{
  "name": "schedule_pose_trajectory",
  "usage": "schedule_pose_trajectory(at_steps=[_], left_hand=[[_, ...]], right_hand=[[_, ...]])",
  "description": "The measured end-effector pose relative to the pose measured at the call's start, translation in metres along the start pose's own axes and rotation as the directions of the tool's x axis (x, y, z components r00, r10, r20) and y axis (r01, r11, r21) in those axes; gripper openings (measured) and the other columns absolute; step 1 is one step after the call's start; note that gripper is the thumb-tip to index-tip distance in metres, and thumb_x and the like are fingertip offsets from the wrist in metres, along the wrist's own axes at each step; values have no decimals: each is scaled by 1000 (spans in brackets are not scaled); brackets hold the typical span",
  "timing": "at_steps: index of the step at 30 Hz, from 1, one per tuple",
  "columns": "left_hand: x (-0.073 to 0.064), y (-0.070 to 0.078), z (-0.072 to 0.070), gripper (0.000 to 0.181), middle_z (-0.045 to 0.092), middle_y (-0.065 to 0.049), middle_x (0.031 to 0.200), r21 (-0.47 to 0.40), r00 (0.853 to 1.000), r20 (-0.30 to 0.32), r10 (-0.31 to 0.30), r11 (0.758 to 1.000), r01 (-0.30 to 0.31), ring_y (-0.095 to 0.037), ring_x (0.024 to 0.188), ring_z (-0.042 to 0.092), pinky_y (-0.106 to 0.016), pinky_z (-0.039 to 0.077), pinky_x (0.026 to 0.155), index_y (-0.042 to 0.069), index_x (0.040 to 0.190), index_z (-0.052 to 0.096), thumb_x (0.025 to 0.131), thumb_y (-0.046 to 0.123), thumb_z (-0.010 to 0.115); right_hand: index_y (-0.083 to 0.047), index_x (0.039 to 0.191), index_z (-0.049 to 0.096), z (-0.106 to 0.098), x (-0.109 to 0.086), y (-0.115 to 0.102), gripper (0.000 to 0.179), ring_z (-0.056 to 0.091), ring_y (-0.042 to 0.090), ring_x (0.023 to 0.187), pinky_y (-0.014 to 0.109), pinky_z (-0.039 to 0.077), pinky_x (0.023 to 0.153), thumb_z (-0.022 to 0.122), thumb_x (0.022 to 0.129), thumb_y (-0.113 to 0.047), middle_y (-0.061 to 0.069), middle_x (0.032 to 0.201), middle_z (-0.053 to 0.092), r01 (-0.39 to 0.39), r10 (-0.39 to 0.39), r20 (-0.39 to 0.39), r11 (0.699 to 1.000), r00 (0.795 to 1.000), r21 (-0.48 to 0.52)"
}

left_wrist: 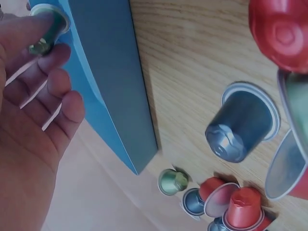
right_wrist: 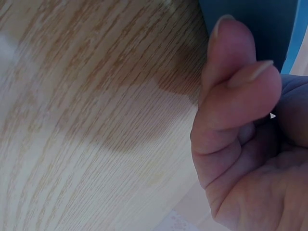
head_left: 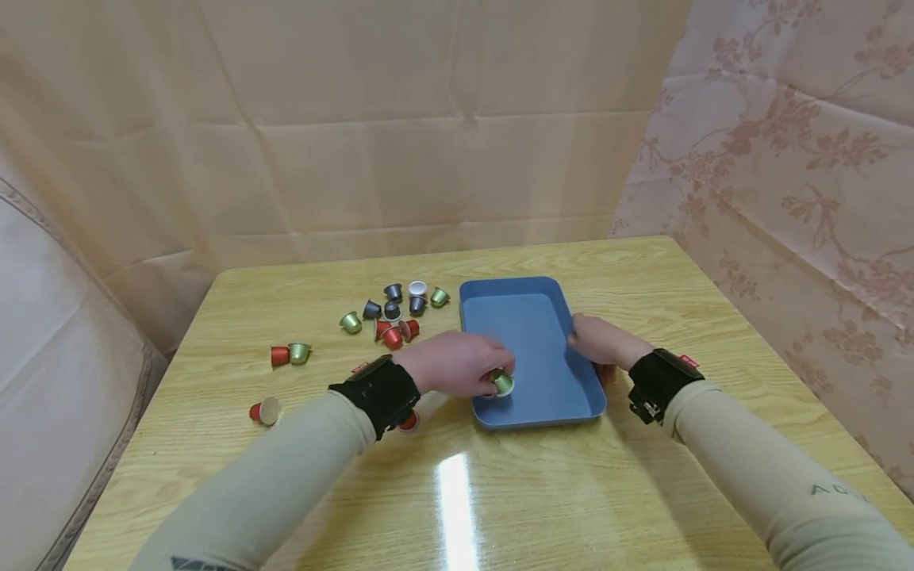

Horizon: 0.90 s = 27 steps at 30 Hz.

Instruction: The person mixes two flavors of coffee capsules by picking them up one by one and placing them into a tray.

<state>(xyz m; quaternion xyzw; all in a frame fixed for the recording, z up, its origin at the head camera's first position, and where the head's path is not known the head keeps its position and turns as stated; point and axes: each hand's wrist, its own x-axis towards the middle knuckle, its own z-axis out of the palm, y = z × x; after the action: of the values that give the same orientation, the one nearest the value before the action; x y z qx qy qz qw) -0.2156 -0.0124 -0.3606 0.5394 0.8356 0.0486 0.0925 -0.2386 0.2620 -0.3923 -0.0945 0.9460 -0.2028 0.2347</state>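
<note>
My left hand (head_left: 457, 363) pinches a green coffee capsule (head_left: 504, 384) between thumb and fingers, over the left front part of a blue tray (head_left: 531, 325). In the left wrist view the green capsule (left_wrist: 50, 28) shows its pale rim, and the other fingers lie loosely bent. At the tray's right side my right hand (head_left: 607, 342) grips the rim. Its curled fingers lie against the outer wall in the right wrist view, with the thumb side partly hidden. Below my left wrist lies a red capsule (head_left: 409, 422), partly covered by the wristband.
Left of the tray lie several capsules: dark ones (head_left: 372, 309), red ones (head_left: 392, 338) and a green one (head_left: 439, 297). Farther left, a red capsule (head_left: 280, 356) touches a green one (head_left: 300, 353). Another red capsule (head_left: 268, 411) lies on its side on the wooden table (head_left: 343, 507).
</note>
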Motion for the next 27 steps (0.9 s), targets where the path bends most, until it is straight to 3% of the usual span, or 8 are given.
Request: schedule_pose_trajectory(at_steps=[5,11,18,27], left_hand=[[1,6,2,19,57,7,95,24,998,32,58,998,-59,-7,81,52,-25,50,74,19,106,61,90,25,69],[2,9,5,16,55,8,92,51,992,77,95,994,-99,-6,77,52,-24,48,67,22,103,64,88,21,70],[1,11,5,22,57,7,97,70,983,170,68,994,-81,-7,80,54,-26,51,69,24,109,67,88,18,70],[5,15,3,19,58,6,98,101,973,227,48,992,-72,-8,81,53,-27,51,71,23,108,67,91,15,65]], right_hand=[[17,131,26,0,0,0,40,59,26,39,38,52,39,30,102,-10,19,59,60,-6,6,5,1000,1000,1],[16,131,27,0,0,0,39,58,26,38,40,52,39,30,102,-10,19,59,60,1,-1,0,1000,1000,1],[16,131,27,1,0,1,39,58,26,38,39,51,38,30,102,-10,19,61,60,-7,7,-8,1000,1000,3],[16,130,28,1,0,1,38,58,26,38,38,51,38,31,102,-10,19,62,59,-6,6,-11,1000,1000,2]])
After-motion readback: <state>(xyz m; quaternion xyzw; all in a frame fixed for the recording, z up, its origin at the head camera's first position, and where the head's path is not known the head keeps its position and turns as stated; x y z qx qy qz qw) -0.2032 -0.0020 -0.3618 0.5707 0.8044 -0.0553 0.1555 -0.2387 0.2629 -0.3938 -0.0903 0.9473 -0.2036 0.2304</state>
